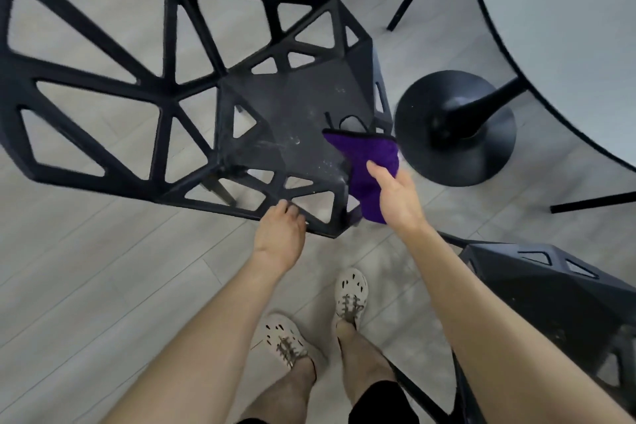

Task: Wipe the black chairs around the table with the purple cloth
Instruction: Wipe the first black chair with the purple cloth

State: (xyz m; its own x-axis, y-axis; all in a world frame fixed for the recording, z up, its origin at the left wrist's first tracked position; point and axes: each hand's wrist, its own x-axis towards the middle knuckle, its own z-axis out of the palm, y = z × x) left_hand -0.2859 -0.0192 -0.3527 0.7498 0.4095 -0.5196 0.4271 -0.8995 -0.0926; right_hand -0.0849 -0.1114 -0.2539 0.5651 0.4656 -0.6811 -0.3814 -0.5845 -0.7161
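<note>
Both arms reach down to the black chair (192,86): the left hand (280,237) curls over its near edge, while the right hand (395,198) grips the purple cloth (364,162) against the seat's right side.

The floor (103,268) is made of long, pale grey boards that look like wood. Thin lines run between the boards on a slant.

Two feet stand on the floor in light cream shoes. The left shoe (282,337) is nearer to the bottom of the picture. The right shoe (351,293) is a bit further forward, and the two shoes do not touch. Both shoes have small dark holes on top and grey-brown laces (287,349).

Bare legs come up out of the shoes, the left leg (285,389) and the right leg (361,354). At the very bottom you can see black shorts (378,399). A soft grey shadow (389,272) lies on the floor just beside the right shoe.
</note>
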